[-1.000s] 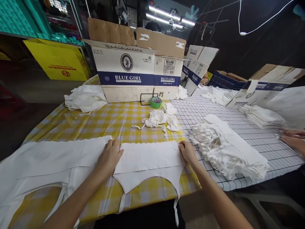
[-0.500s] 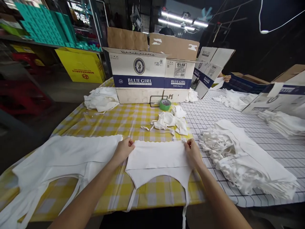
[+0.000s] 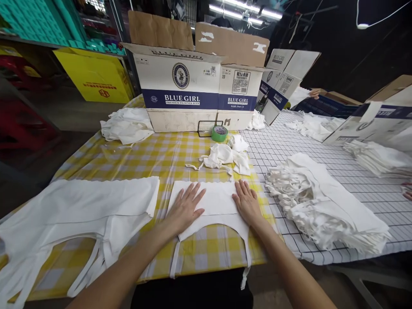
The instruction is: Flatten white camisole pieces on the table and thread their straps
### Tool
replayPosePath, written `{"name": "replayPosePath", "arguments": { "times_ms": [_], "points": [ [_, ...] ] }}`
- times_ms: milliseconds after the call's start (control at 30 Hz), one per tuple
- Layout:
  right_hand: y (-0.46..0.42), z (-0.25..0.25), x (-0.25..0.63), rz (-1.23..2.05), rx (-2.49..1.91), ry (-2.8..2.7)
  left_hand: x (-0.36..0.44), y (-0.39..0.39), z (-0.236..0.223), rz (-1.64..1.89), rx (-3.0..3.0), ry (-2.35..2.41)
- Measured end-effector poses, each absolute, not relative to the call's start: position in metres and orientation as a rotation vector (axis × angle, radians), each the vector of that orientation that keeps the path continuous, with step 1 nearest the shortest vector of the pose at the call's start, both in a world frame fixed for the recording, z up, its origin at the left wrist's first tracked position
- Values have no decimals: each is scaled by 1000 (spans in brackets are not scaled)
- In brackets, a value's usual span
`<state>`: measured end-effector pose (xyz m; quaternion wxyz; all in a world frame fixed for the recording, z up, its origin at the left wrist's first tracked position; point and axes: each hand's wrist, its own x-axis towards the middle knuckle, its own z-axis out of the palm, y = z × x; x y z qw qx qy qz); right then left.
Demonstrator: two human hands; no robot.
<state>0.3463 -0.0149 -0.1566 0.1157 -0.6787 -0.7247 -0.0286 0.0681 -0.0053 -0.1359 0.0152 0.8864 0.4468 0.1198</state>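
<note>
A white camisole top (image 3: pixel 215 198) with two thin straps lies flat in front of me, its straps hanging toward the table's near edge. My left hand (image 3: pixel 186 207) rests on its left side, fingers spread. On its right side lies my right hand (image 3: pixel 247 202), palm down with fingers stretched out. To the left is a pile of similar white tops (image 3: pixel 96 199), straps trailing off the edge. A neat stack of folded white garments (image 3: pixel 331 204) sits to the right, its many straps bunched on one side.
Behind stand a BLUE GIRL carton (image 3: pixel 180 101), a roll of green tape (image 3: pixel 219 133) and a crumpled white garment (image 3: pixel 222 156). More white garments (image 3: pixel 127 125) lie left of the carton. Other people's hands (image 3: pixel 314 93) show at the right. A yellow bag (image 3: pixel 93 77) stands beyond.
Both hands have let go of the top's upper corners and now lie flat on it, fingers spread. The view has tilted slightly downward.
</note>
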Motion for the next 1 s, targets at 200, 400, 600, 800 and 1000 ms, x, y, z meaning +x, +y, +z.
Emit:
{"name": "replayPosePath", "arguments": {
  "times_ms": [200,400,600,800,1000],
  "points": [
    [-28,-141,367,177,-1977,-2018,57,-11,-150,218,2636,1362],
    [-149,-112,362,626,-1956,-1645,81,-17,-128,147,2562,1348],
    [-230,-153,348,1200,-1966,-1468,153,-34,-121,264,2683,924],
    [-232,-170,320,1330,-1646,-978,179,-47,-138,195,2722,803],
    [-283,-176,322,893,-1890,-951,177,-47,-144,195,2721,809]
  ]
}}
